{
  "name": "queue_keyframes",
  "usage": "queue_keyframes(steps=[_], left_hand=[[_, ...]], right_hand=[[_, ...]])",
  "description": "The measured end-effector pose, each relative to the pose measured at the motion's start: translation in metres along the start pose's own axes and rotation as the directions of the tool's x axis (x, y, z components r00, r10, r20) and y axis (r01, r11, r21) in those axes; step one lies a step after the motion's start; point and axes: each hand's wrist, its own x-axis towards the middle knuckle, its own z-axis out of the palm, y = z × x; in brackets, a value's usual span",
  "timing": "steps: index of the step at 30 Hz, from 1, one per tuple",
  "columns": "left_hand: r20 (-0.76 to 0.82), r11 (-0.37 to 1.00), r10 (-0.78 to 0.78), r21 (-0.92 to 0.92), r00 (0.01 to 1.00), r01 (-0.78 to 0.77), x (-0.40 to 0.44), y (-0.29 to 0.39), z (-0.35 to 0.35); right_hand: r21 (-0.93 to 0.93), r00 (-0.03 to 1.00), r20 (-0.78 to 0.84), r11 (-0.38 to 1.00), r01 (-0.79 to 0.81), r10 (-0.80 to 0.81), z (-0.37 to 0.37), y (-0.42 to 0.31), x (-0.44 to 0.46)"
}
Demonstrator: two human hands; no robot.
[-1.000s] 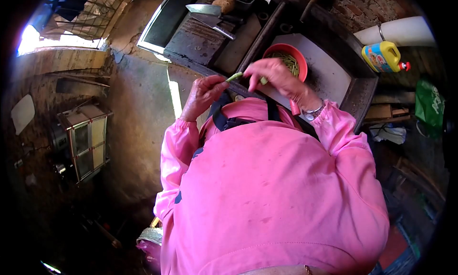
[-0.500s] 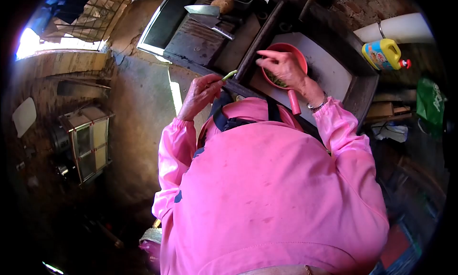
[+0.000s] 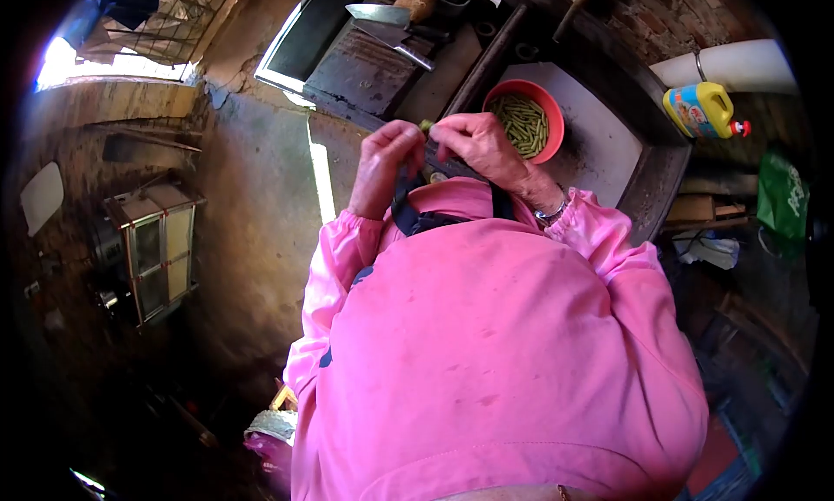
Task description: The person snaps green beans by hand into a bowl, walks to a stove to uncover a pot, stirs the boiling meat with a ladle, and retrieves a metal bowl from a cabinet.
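My left hand (image 3: 386, 162) is closed, pinching a short green bean (image 3: 426, 126) between thumb and fingers. The fingers of my right hand (image 3: 488, 152) are closed on the same bean from the other side, so most of it is hidden. Just behind my right hand, a red plastic dipper (image 3: 559, 128) sits in the sink-like counter section, holding many short green bean pieces (image 3: 524, 123). Its handle is hidden by my right arm.
Left of the dipper, a broad-bladed knife (image 3: 379, 15) and a second knife (image 3: 415, 58) lie by a dark wooden board (image 3: 360, 71). A yellow jug (image 3: 698, 110) with a red cap stands at right, above a green bag (image 3: 782, 197). A small cabinet (image 3: 161, 245) is at left.
My right hand has moved left from over the dipper to meet my left hand at the bean. The bean pieces in the dipper are now uncovered.
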Motion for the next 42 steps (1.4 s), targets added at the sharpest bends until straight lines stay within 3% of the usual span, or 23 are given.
queue_keyframes(steps=[2,4,6,9,10,12,13,15,16,18,20,23,27,30,31,34,36,37,40,42], left_hand=[[-0.128,0.982,0.018,-0.186,0.992,-0.042,0.007,-0.002,-0.024],[-0.089,0.934,0.075,-0.344,0.993,-0.101,0.015,-0.019,-0.074],[-0.041,0.899,0.036,-0.435,0.999,-0.05,0.016,-0.019,-0.086],[-0.081,0.826,-0.09,-0.563,0.993,0.029,0.02,-0.013,-0.067],[0.007,0.784,-0.071,-0.617,0.997,0.06,0.023,-0.018,-0.069],[-0.02,0.752,-0.082,-0.658,0.996,0.049,0.023,-0.016,-0.056],[-0.03,0.75,-0.072,-0.66,0.997,0.035,0.023,-0.015,-0.052],[-0.044,0.75,-0.061,-0.661,0.997,0.017,0.023,-0.011,-0.043],[-0.043,0.753,-0.046,-0.658,0.998,0.006,0.024,-0.01,-0.039],[-0.039,0.758,-0.012,-0.652,0.999,-0.017,0.027,-0.008,-0.031],[-0.028,0.783,0.041,-0.62,0.999,-0.05,0.027,-0.003,-0.02],[-0.035,0.831,0.073,-0.551,0.997,-0.08,0.022,0.004,-0.005],[-0.008,0.81,0.128,-0.577,0.992,-0.109,0.021,0.001,-0.02],[-0.083,0.75,0.001,-0.659,0.997,-0.056,0.021,-0.008,-0.024],[-0.038,0.566,-0.064,-0.825,0.997,0.005,0.024,-0.015,-0.029],[-0.084,0.421,-0.057,-0.905,0.995,-0.052,0.037,-0.028,-0.093],[-0.253,0.631,-0.12,-0.766,0.96,-0.123,0.032,-0.011,-0.098],[-0.236,0.712,-0.075,-0.693,0.969,-0.113,0.031,-0.005,-0.091],[-0.031,0.848,0.028,-0.529,0.999,-0.04,0.032,-0.002,-0.053],[0.086,0.883,0.001,-0.467,0.996,0.04,0.033,-0.002,-0.03]], right_hand=[[0.202,0.988,-0.125,0.977,-0.062,0.089,-0.015,0.014,-0.001],[0.291,0.919,-0.347,0.953,-0.086,0.188,-0.049,0.018,-0.003],[0.23,0.901,-0.377,0.964,-0.133,0.214,-0.079,0.047,-0.006],[-0.213,0.931,-0.251,0.923,-0.322,0.267,-0.106,0.107,-0.008],[-0.474,0.947,-0.31,0.851,-0.226,0.079,-0.105,0.115,-0.009],[-0.876,0.916,-0.258,0.474,-0.089,-0.307,-0.099,0.113,-0.016],[-0.912,0.951,-0.153,0.41,-0.03,-0.27,-0.097,0.111,-0.018],[-0.438,0.968,-0.229,0.899,-0.01,-0.101,-0.067,0.078,-0.007],[-0.105,0.974,-0.225,0.994,-0.018,-0.006,-0.049,0.06,-0.001],[0.144,0.985,0.0,0.975,-0.169,0.171,-0.015,0.02,0.001],[0.054,0.982,0.189,0.998,-0.014,0.004,0.011,0.006,0.004],[-0.091,0.948,0.303,0.993,-0.069,0.093,0.032,-0.012,0.016],[0.223,0.916,0.351,0.933,-0.282,0.193,0.032,-0.005,0.019],[0.372,0.943,0.263,0.88,-0.295,0.205,0.026,-0.004,0.013],[0.421,0.944,0.274,0.86,-0.288,0.182,0.022,-0.004,0.01],[0.501,0.973,0.142,0.835,-0.229,0.182,0.001,-0.014,0.0],[0.459,0.965,0.101,0.849,-0.263,0.244,-0.014,-0.008,-0.003],[0.475,0.958,0.107,0.833,-0.284,0.265,-0.017,-0.004,-0.005],[0.483,0.949,0.146,0.817,-0.316,0.281,-0.014,-0.006,-0.009],[0.516,0.947,0.16,0.795,-0.32,0.277,-0.011,-0.004,-0.007]])
